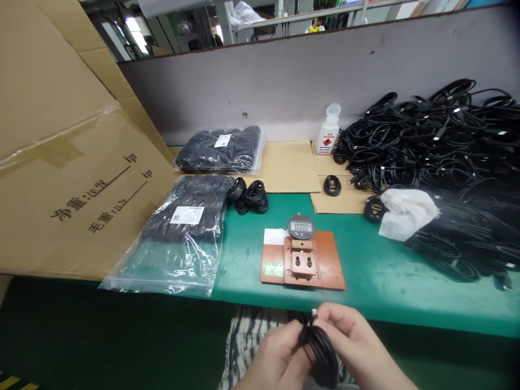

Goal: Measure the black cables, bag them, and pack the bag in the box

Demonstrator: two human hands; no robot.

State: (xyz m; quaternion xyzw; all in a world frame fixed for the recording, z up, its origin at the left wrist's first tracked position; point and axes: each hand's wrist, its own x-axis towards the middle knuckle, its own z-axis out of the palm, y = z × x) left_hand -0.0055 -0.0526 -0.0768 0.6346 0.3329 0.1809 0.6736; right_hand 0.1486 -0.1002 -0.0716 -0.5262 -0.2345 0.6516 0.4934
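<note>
While both hands pinch it, left hand (272, 355) and right hand (357, 338) fingers close on a light, floppy coiled black cable (320, 352); its bundled middle seems the best place to grip.

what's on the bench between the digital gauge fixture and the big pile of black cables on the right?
Head view: a crumpled white cloth lies at the pile's near edge; otherwise bare green mat between the brown gauge fixture with digital dial and the black cable pile.

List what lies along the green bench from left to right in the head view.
Cardboard box → clear bag of black cables → brown jig plate with digital gauge → white cloth → heap of black cables.
</note>
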